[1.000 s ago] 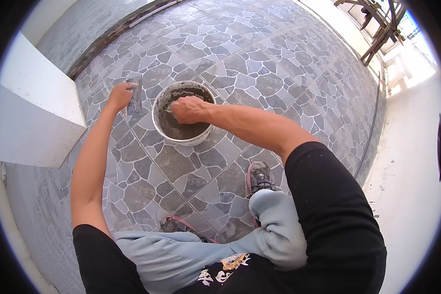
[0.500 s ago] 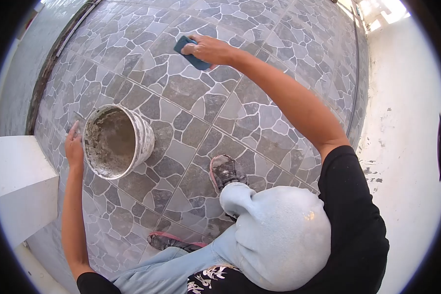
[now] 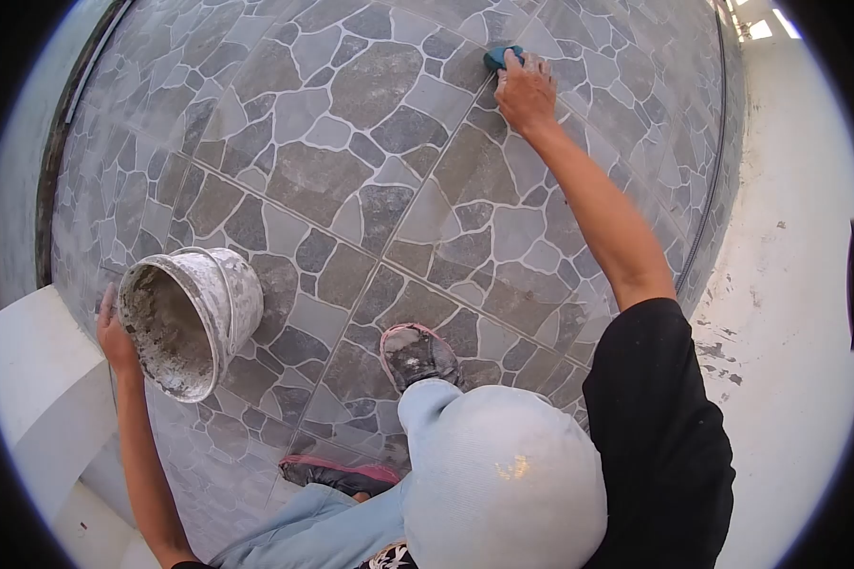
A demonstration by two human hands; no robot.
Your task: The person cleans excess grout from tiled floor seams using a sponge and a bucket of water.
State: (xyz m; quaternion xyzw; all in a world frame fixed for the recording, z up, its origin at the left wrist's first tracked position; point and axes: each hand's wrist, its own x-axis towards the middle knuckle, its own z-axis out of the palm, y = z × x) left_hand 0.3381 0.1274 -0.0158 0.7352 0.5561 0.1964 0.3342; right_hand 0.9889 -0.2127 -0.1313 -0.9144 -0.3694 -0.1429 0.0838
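My right hand [image 3: 528,92] is closed on a dark teal sponge [image 3: 503,59], which is pressed to the stone-patterned tile floor [image 3: 332,185] near a straight grout joint. At the left, my left hand [image 3: 116,332] is beside the outer rim of a white bucket [image 3: 240,296], its visible fingers stretched upward. Part of that hand is hidden by the rim, and firm contact is hard to judge. Grey-brown residue coats the inside of the bucket, and dried splashes cover its outside. A wire handle [image 3: 223,284] lies against its side.
My dirty shoes [image 3: 417,358] stand on the tiles below the bucket's level. A white wall [image 3: 788,237] runs along the right, with a dark cable or hose [image 3: 721,123] at its foot. A pale block [image 3: 43,346] juts out beside my left arm.
My right hand has swept the sponge to the right and farther away across the tiles. The whole view has shifted, so the bucket and my left hand appear lower and farther left.
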